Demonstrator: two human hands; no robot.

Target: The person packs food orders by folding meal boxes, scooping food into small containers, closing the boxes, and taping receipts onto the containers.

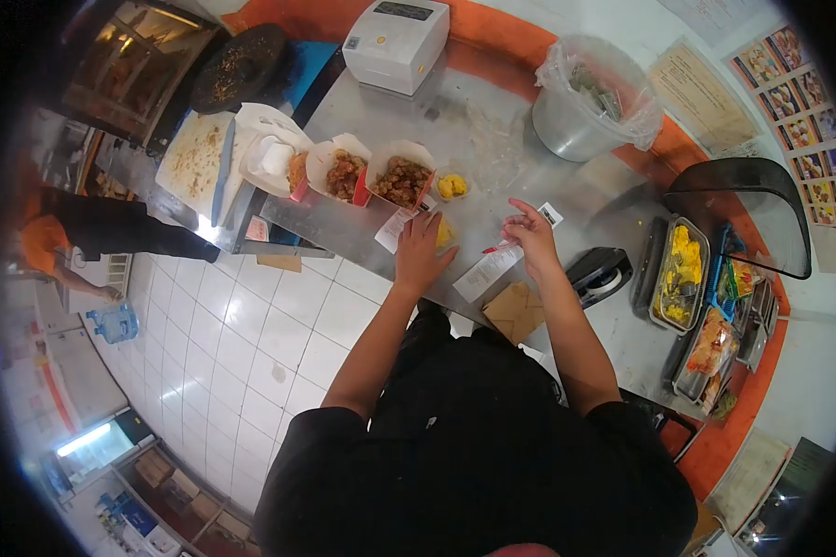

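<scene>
My left hand (422, 251) reaches over the metal counter's front edge with its fingers stretched out. It lies by a printed slip (392, 230) and a small portion of yellow food (445, 232). My right hand (531, 239) has its index finger pointing out and its other fingers curled round a red-tipped pen (495, 249). Beneath the pen lies a long paper receipt (486, 273). Beyond my left hand stand open paper boxes of browned food, one box (400, 176) nearest and another box (340, 171) beside it. A small cup of yellow food (451, 187) sits to their right.
A white label printer (396, 45) and a plastic-lined metal pot (596, 97) stand at the back. Right are a black tape dispenser (601, 277), a brown paper piece (515, 313) and a tray of yellow food (681, 274). At left, a person (111, 227) bends near a water jug (114, 322).
</scene>
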